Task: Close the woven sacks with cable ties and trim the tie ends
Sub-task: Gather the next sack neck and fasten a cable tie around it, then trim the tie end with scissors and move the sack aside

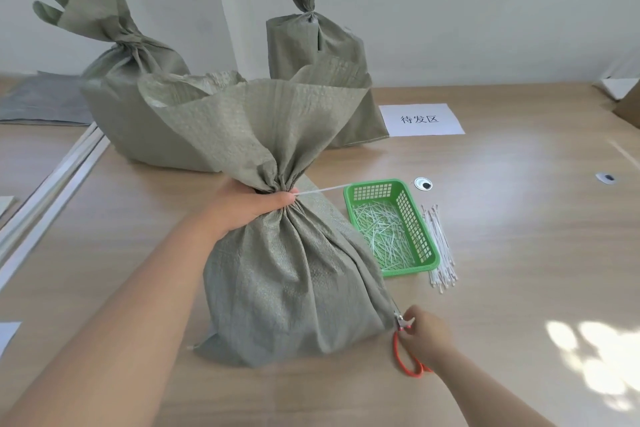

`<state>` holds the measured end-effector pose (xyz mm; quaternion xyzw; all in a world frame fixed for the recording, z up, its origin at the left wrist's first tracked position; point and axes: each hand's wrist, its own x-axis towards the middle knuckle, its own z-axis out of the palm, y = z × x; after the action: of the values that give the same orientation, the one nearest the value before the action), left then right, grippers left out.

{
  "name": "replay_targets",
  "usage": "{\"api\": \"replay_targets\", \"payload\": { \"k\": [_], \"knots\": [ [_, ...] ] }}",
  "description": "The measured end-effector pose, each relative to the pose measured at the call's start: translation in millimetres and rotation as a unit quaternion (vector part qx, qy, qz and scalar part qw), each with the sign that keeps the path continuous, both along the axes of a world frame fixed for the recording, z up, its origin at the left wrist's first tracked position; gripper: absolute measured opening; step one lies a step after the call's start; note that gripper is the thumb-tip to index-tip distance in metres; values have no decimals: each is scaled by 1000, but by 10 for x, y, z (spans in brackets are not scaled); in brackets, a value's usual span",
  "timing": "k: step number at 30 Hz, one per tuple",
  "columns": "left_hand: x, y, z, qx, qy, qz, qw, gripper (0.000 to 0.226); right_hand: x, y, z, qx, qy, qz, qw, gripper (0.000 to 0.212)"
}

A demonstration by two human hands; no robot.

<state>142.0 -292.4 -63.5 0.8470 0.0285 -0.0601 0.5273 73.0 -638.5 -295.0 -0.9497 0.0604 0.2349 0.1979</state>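
A grey-green woven sack stands upright in front of me on the wooden table. My left hand grips its gathered neck. A white cable tie circles that neck, and its long loose end sticks out to the right. My right hand rests on the table at the sack's lower right corner, fingers closed on orange-handled scissors; their blades are partly hidden behind the sack. Two more sacks stand behind: one at the left and one in the middle, both with tied necks.
A green plastic basket holding several cut tie ends sits right of the sack. A bundle of white cable ties lies beside it. A paper label lies farther back. A cardboard box corner shows at the far right.
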Motion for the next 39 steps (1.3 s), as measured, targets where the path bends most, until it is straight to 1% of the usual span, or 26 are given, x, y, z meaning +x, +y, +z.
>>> {"api": "replay_targets", "payload": {
  "k": [4,8,10,14,17,20,23,24,28,32,35,39],
  "knots": [
    [5,2,-18,8,-5,3,1000,17,-116,-25,-227,-38,34,14,999,16],
    [-5,14,-26,23,-1,5,1000,20,-170,-6,-368,-47,26,-18,998,13],
    [-17,1,-14,14,0,12,1000,24,-171,15,-391,-41,24,-33,998,11],
    [-15,-8,-29,-6,-1,23,1000,27,-198,41,-380,-22,5,-63,998,21],
    [-9,0,-35,-15,-2,13,1000,32,-280,54,-324,7,-22,-85,996,22],
    [-5,14,-38,-33,3,13,999,37,-401,58,-213,35,-48,-122,991,32],
    [2,54,-65,-34,6,41,999,30,-523,62,-82,110,-79,-197,971,46],
    [4,64,-66,-35,6,48,998,29,-548,66,-50,138,-89,-204,965,47],
    [16,50,-54,-35,1,46,998,28,-522,143,177,234,-149,-187,942,35],
    [29,11,-35,-18,-11,53,998,26,-274,283,547,323,-190,-224,900,32],
    [41,-5,-12,-12,-8,59,998,30,-32,421,916,382,-209,-212,875,29],
    [60,-57,23,-12,-3,49,999,22,179,672,1479,450,-211,-162,853,28]
  ]
}}
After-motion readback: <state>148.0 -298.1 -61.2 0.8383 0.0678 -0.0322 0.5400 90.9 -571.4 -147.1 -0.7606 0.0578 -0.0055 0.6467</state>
